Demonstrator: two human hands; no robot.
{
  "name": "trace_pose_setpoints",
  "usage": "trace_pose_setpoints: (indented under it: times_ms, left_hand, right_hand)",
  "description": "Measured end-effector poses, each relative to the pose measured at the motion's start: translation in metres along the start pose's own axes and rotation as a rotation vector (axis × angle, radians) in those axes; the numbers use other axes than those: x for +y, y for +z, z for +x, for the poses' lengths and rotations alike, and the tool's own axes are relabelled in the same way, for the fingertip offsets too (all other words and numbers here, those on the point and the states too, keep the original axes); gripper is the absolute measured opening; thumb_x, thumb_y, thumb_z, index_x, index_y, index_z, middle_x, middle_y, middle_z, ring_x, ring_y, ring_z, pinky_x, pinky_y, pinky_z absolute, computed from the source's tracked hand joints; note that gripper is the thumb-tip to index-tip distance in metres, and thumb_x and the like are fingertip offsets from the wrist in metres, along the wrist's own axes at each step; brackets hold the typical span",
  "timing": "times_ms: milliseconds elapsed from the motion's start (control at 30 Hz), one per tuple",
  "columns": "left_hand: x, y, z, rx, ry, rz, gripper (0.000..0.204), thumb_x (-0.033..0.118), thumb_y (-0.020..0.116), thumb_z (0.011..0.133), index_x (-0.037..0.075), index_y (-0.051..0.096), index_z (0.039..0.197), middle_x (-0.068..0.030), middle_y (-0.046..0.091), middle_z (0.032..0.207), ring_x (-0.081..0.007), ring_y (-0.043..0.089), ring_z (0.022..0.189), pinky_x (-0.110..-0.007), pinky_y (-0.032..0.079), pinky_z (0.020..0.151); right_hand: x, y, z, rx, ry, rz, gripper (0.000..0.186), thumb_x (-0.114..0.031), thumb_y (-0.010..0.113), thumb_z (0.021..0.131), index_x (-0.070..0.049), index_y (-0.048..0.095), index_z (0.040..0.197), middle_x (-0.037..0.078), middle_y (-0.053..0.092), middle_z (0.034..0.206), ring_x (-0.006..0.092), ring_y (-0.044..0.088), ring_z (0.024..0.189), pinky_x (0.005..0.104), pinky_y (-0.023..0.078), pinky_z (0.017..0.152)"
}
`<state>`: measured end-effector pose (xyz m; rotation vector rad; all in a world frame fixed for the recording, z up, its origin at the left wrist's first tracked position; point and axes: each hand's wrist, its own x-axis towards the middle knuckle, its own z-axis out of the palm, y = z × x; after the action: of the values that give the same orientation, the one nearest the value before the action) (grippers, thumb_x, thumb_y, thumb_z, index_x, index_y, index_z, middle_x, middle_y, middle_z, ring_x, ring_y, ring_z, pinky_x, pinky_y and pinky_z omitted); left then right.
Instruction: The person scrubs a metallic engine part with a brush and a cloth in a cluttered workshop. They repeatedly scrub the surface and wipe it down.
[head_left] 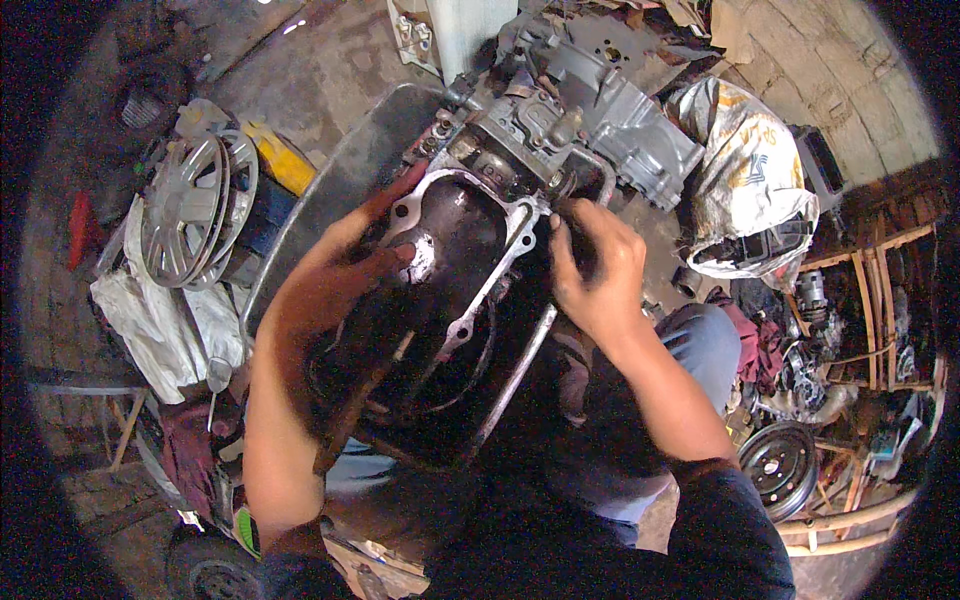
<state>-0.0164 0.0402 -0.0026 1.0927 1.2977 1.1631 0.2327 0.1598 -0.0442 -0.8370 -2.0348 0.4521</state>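
Note:
In front of me a large metal gearbox housing (515, 215) rests tilted, its open bell-shaped end toward me, dark and greasy inside with a pale bare flange. My left hand (365, 250) grips the flange's left edge, thumb inside the opening and fingers around the outside. At the flange's upper right corner my right hand (605, 265) is closed in a pinch; whatever its fingertips hold is too small to make out. Just beyond the flange sits a grey mechanical assembly (520, 125) with a bent pipe (603, 170) beside my right fingers.
A grey metal tray (345, 150) lies under the housing. Beyond it stands another metal casing (645, 135), with a white sack (750, 170) to its right. Silver wheel covers (185, 210) lean at left. A black wheel rim (777, 470) and wooden racks (875, 320) stand at right.

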Motion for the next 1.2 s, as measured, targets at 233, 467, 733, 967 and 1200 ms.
trace_pose_setpoints:
  times_ms: [233,467,733,967,1200]
  left_hand:
    - [0.006,-0.001,0.002,0.047,-0.078,0.022,0.071,0.004,0.066,0.096,0.017,0.04,0.16,-0.0104,0.044,0.161,-0.0226,0.039,0.146,-0.035,0.027,0.121]
    - [0.006,0.008,-0.002,0.074,-0.07,-0.008,0.071,0.006,0.065,0.096,0.017,0.039,0.161,-0.0123,0.043,0.161,-0.0235,0.039,0.147,-0.035,0.027,0.121]
    - [0.01,0.005,0.0,0.044,-0.039,0.076,0.072,0.008,0.066,0.095,0.015,0.038,0.161,-0.0129,0.04,0.163,-0.0248,0.034,0.151,-0.036,0.022,0.124]
    - [-0.008,-0.005,0.004,0.009,0.005,-0.003,0.072,0.006,0.066,0.095,0.014,0.038,0.161,-0.0121,0.04,0.163,-0.025,0.034,0.151,-0.036,0.022,0.124]
    - [-0.001,-0.002,0.002,-0.032,0.006,-0.078,0.072,0.007,0.067,0.095,0.015,0.039,0.161,-0.012,0.04,0.163,-0.0236,0.036,0.149,-0.035,0.024,0.122]
  right_hand:
    - [-0.006,0.001,0.003,-0.014,-0.014,-0.034,0.012,0.001,0.068,0.086,0.004,0.065,0.098,0.023,0.065,0.084,0.042,0.066,0.076,0.0438,0.052,0.07]
    - [0.0,0.003,0.004,0.027,-0.093,-0.02,0.019,0.0,0.069,0.084,0.003,0.065,0.102,0.024,0.065,0.085,0.0439,0.066,0.076,0.0479,0.053,0.069]
    - [0.003,0.0,-0.003,0.132,-0.006,0.015,0.012,-0.001,0.07,0.093,0.001,0.066,0.104,0.016,0.07,0.081,0.0213,0.065,0.062,0.0329,0.05,0.06]
    - [-0.005,0.015,-0.003,0.115,0.034,0.042,0.009,0.0,0.069,0.092,0.001,0.064,0.099,0.015,0.064,0.072,0.0202,0.06,0.057,0.0331,0.048,0.057]
    - [-0.012,0.023,-0.004,0.121,0.021,0.071,0.008,0.002,0.067,0.091,0.002,0.059,0.093,0.019,0.062,0.07,0.0245,0.062,0.057,0.0358,0.049,0.057]
